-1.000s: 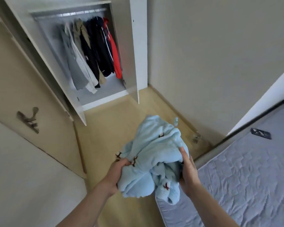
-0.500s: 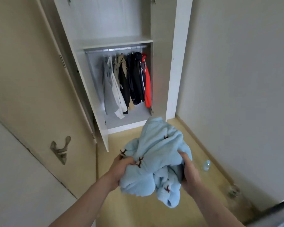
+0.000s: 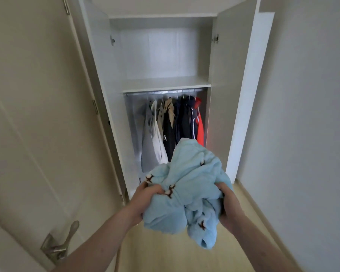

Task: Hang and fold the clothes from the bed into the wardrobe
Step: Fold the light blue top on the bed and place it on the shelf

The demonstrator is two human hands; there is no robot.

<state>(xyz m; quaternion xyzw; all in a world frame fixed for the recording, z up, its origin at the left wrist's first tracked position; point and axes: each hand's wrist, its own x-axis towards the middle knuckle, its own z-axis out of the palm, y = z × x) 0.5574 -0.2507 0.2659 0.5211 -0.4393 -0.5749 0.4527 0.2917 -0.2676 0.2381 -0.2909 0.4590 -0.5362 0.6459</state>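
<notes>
both hands, left hand (image 3: 145, 199) and right hand (image 3: 229, 207), grip the bunched blue garment (image 3: 186, 193) before the open wardrobe (image 3: 165, 85), probably to shelve it.

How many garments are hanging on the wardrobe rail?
About 6, left to right: grey jacket, white garment, beige jacket, black top, navy jacket, red jacket. Overlaps may hide more.

A pale door (image 3: 37, 134) on my left with a silver handle (image 3: 59, 246), plain grey wall (image 3: 302, 114) on my right, light wooden floor (image 3: 165, 256) near me, soft daylight all over, no strong shadows anywhere
</notes>
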